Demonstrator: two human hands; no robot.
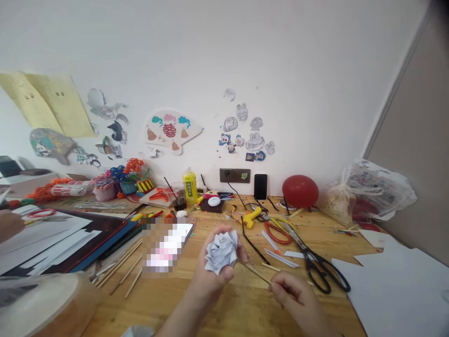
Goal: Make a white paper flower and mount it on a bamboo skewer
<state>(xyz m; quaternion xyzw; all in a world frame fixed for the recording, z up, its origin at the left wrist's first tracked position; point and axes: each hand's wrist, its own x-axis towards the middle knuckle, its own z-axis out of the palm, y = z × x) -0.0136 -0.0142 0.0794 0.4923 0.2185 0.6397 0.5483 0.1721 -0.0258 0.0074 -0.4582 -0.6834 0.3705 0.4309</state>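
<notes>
The left hand (210, 277) is closed around a white paper flower (221, 252) and holds it up over the wooden bench (224, 309). Just to its right, the right hand (293, 294) pinches a thin wooden stick (258, 273), whose far end reaches the flower's underside. Black scissors (322, 270) lie to the right, beside white paper sheets (396, 290). Farther back are red-handled scissors (277, 233), a yellow glue gun (251, 218), a red balloon (300, 191) and a yellow glue bottle (190, 185). A phone (260, 186) leans against the wall. More loose sticks (119, 272) lie to the left, with a tape roll (42, 304) at the near left corner.
</notes>
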